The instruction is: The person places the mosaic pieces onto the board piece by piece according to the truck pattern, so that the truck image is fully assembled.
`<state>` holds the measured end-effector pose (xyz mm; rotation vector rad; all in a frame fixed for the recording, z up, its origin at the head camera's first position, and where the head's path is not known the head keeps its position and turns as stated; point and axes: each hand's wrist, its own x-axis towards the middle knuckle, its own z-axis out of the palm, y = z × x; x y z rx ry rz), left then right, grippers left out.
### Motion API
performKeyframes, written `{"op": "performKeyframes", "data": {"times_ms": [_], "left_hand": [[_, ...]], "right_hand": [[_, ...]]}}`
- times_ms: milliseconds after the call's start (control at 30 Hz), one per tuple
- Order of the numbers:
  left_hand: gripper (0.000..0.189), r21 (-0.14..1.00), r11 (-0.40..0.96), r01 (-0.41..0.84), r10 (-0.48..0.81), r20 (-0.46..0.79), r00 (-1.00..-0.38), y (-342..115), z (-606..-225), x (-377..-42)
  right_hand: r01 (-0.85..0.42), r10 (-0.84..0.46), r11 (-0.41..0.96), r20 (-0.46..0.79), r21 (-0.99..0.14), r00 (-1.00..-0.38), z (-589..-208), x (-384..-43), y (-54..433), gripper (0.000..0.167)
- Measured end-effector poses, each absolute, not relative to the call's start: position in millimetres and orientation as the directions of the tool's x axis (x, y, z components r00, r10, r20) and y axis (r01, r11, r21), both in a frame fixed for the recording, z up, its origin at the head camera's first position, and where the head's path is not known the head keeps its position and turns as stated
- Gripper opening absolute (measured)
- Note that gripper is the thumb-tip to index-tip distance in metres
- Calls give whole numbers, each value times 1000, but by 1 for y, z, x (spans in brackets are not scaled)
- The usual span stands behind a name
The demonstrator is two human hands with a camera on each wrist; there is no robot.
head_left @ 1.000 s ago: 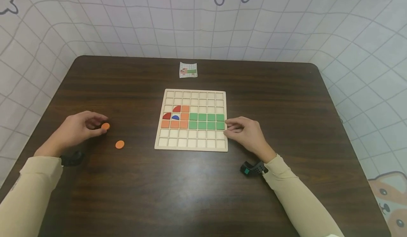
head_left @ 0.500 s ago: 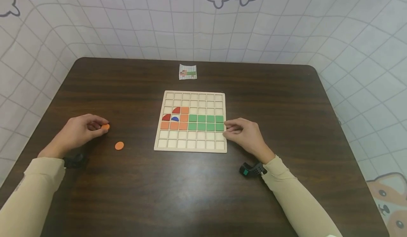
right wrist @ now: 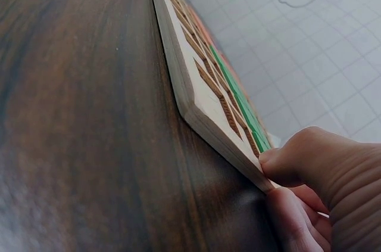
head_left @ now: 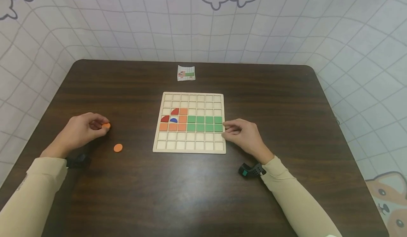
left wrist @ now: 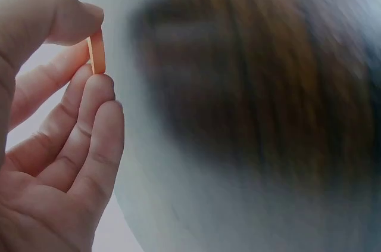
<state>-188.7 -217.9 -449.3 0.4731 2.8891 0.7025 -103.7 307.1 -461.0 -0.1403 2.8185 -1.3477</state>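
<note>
My left hand point(head_left: 79, 129) pinches an orange disc point(head_left: 107, 125) by thumb and fingertips, left of the wooden grid board. In the left wrist view the disc point(left wrist: 97, 54) appears edge-on between thumb and fingers. A second orange disc point(head_left: 118, 148) lies flat on the table nearby. My right hand point(head_left: 245, 136) grips the right edge of the grid board point(head_left: 156, 149); in the right wrist view its thumb point(right wrist: 292, 159) presses the top of the rim, with fingers at the side. Green squares point(head_left: 200, 123), orange squares point(head_left: 173, 126), red quarter-circles point(head_left: 165, 119) and a blue half-circle point(head_left: 173, 120) sit in the board.
Behind the board lies a small paper card point(head_left: 186, 73) printed with a coloured grid picture. The dark wooden table point(head_left: 178, 194) has a white grid-patterned curtain point(head_left: 203, 32) around its far side and sides. Both wrists wear black straps.
Less of the held disc's face shows now, as the left fingers cover more of it. The right hand stays at the board's edge. The head view has shifted slightly.
</note>
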Motion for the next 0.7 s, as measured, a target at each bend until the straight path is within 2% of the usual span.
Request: {"op": "performKeyframes", "data": {"times_ms": [367, 600, 700], "left_hand": [[28, 509, 805, 306, 382, -50, -923, -191, -443, -186], [23, 503, 768, 397, 437, 43, -899, -167, -437, -184], [23, 499, 763, 411, 451, 44, -891, -155, -435, -183]], "right_hand": [[-60, -76, 626, 16, -778, -997, -461, -103, 305, 30], [-66, -78, 619, 23, -783, -997, -462, -103, 307, 30], [-68, -83, 622, 20, -780, -996, -461, -104, 307, 31]]}}
